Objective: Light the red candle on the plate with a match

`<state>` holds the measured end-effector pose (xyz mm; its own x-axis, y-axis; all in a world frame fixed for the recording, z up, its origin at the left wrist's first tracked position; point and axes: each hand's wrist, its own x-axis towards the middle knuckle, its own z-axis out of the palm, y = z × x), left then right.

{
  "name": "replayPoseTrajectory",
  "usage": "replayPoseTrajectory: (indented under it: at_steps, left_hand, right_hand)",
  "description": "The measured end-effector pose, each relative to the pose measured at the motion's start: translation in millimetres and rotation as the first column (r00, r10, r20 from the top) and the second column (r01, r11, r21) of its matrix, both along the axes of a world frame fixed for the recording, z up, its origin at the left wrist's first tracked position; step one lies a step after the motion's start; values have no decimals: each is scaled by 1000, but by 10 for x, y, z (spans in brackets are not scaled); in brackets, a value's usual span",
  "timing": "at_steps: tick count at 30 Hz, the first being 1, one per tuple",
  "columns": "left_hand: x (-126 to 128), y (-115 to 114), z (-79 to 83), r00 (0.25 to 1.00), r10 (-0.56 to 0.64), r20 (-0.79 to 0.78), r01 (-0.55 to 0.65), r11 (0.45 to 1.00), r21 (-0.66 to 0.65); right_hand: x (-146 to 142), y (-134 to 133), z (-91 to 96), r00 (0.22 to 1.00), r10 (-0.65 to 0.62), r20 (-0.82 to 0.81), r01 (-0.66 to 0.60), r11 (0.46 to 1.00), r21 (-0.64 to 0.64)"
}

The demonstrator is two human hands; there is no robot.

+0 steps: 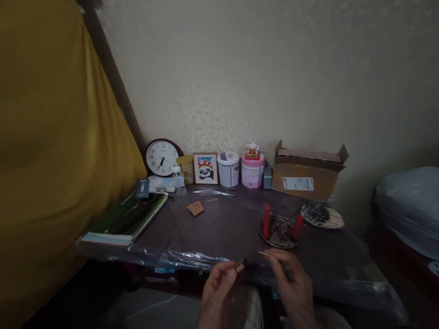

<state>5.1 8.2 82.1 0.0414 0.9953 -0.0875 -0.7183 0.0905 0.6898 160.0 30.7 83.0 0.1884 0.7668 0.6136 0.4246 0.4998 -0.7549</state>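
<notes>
My left hand (218, 286) is closed on a small flat brown piece (240, 265), pinched between thumb and fingers above the table's front edge. My right hand (291, 276), just to the right, pinches a thin pale stick (263, 253) that looks like a matchstick; its tip points left towards the brown piece without touching it. Beyond the right hand lies a round plate (262, 234) covered with dark bits, with two red cylinders (267, 220) on it. A second plate (303, 211) farther right bears many pale sticks with dark ends (332, 218).
Small brown cards with dots (196, 208) lie mid-table. Along the wall stand a clock (162, 158), a panda picture frame (205, 169), two tins (229, 169) and an opened cardboard box (305, 172). Books (125, 219) lie left. Clear plastic covers the table (228, 219).
</notes>
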Motion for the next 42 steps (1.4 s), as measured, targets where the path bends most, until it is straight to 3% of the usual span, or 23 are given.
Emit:
replayPoseTrajectory:
  at_steps: [6, 12, 16, 19, 21, 28, 35, 42]
  left_hand:
    - [37, -14, 56, 1000, 16, 4, -16, 1000, -3]
    - [50, 22, 74, 998, 60, 6, -60, 997, -42]
    - [49, 39, 98, 997, 71, 7, -71, 997, -16]
    - [21, 22, 124, 997, 70, -12, -70, 998, 9]
    - [-3, 1, 140, 998, 64, -7, -64, 998, -1]
    - [-63, -40, 108, 997, 76, -17, -77, 997, -32]
    - [-146, -21, 18, 994, 75, -78, -77, 997, -27]
    - [-166, -53, 46, 996, 69, -56, -72, 997, -37]
  right_hand:
    - [-151, -97, 19, 990, 88, 109, -98, 991, 95]
    - [-110, -209, 209, 981, 6, 196, -30, 992, 123]
    - [-67, -7, -24, 936, 99, 337, -147, 982, 121]
    - [9, 221, -252, 976, -55, 211, 52, 998, 19]
    - [62, 287, -274, 989, -95, 110, 97, 995, -17]
    - [77, 214, 98, 972, -197, -126, 185, 977, -102]
    - [109, 247, 153, 959, -202, -201, 188, 979, -83]
    - [157, 282, 245, 939, -228, -258, 210, 973, -96]
